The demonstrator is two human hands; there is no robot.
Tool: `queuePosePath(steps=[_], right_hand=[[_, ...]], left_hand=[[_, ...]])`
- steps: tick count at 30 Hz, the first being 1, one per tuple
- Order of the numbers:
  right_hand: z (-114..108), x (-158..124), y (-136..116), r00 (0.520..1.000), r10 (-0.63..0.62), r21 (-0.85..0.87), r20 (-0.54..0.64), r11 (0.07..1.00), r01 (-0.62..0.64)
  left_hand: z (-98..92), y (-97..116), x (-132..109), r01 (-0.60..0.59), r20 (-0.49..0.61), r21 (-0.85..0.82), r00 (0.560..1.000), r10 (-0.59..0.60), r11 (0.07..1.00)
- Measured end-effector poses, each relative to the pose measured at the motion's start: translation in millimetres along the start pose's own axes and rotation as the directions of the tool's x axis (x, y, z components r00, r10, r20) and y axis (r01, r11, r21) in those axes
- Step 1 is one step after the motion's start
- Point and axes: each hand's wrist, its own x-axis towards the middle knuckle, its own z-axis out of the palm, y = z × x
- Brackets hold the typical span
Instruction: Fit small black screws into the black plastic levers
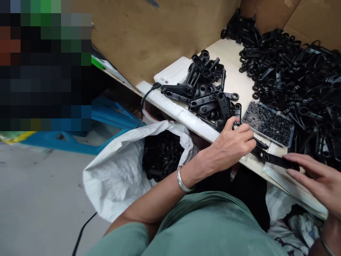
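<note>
A long black plastic arm-shaped part [279,160] lies along the table's front edge between my hands. My right hand [317,177] holds its right end between thumb and fingers. My left hand [237,140] is bent over the part's left end, fingers curled and tips partly hidden among black pieces; what they grip is unclear. Another slim black piece [261,143] lies just behind the part. Close behind my hands sits a clear box [292,137] filled with small dark bits, too small to name. A loose heap of similar black arm parts [202,101] lies beyond my left hand.
A large pile of black plastic parts [290,71] covers the table's right and back. A white flat box [173,71] stands behind the left heap. Below the edge, a white sack [114,174] holds black parts. Cardboard [165,32] walls the back; a blue frame [106,117] stands left.
</note>
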Motion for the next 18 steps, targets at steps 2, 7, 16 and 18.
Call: queuePosePath(steps=[2,7,16,18], right_hand=[[10,-20,6,1.0,-0.028,0.031,-0.004,0.999,0.028],[43,-41,7,0.987,-0.094,0.015,-0.132,0.995,0.097],[71,-21,-3,0.939,-0.199,-0.123,-0.282,0.978,0.17],[73,-24,0,0.944,-0.179,-0.104,-0.278,0.982,0.156]], left_hand=[[2.4,7,5,-0.011,0.065,-0.007,0.998,0.011,1.0],[15.5,13,14,0.022,0.084,0.084,0.996,-0.03,0.996],[15.5,32,4,0.101,0.028,0.069,0.994,-0.103,0.993],[12.9,41,0,0.068,0.072,-0.009,0.995,-0.067,0.998]])
